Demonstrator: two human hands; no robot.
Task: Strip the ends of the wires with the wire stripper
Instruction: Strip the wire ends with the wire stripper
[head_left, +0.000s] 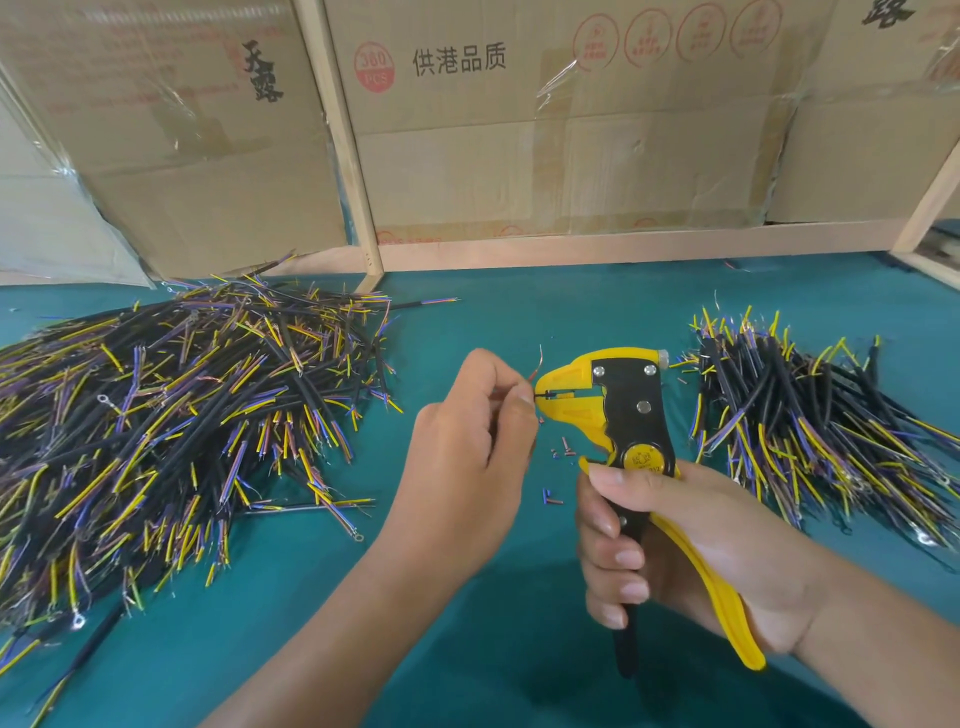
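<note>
My right hand (670, 551) grips the handles of a yellow and black wire stripper (623, 410), its jaws pointing left. My left hand (467, 431) pinches a thin wire (537, 364) whose end lies in the stripper's jaws, while a bare copper strand curls up above my fingertips. Most of that wire is hidden inside my fist. A big heap of black cables with yellow, blue and purple cores (171, 415) lies to the left. A smaller heap of the same cables (810, 421) lies to the right.
Small bits of cut insulation (558, 467) lie on the green table mat (467, 649) between my hands. Cardboard boxes (545, 130) and a wooden frame (343, 145) stand along the back edge of the table.
</note>
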